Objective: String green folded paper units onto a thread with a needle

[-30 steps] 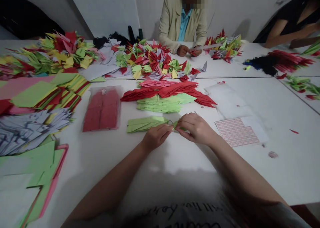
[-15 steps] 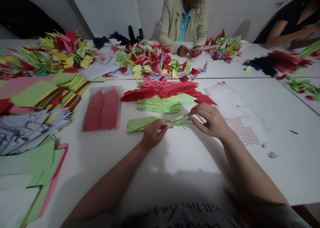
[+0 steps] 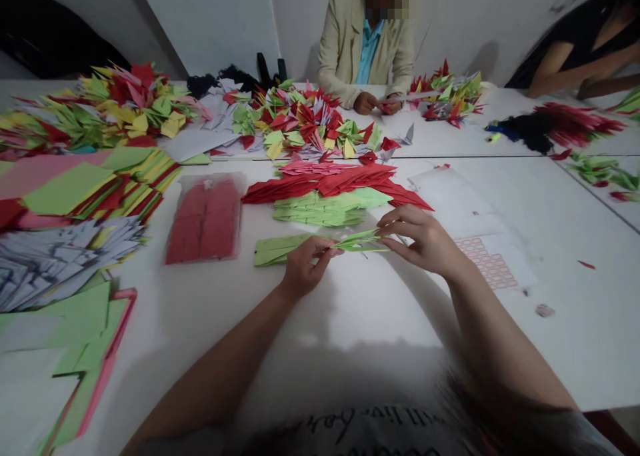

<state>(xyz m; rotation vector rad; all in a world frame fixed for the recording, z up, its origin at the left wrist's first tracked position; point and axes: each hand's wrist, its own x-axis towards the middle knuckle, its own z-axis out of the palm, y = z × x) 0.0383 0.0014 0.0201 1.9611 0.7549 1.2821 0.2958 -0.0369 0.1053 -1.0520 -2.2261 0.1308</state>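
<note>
Pinching a narrow folded light-green origami piece (image 3: 361,241), the person holds it above the white table (image 3: 350,316), straight in front of the body. The left hand (image 3: 304,268) has its fingers (image 3: 320,251) closed on the left end of the piece, and the right hand (image 3: 425,238) grasps the pointed right end between thumb and fingers. Neither hand is clenched into a fist. Just beside the left hand lies a row of green folded units (image 3: 281,251); it seems to touch the piece, but whether they are joined cannot be told.

The paper looks thin, so too strong a pull between the hands could probably tear it or crease it in a wrong place. A careless wrist movement could also push the stack of green folded pieces (image 3: 320,209) and the red folded pieces (image 3: 320,179) just beyond it, and mix them together.
</note>
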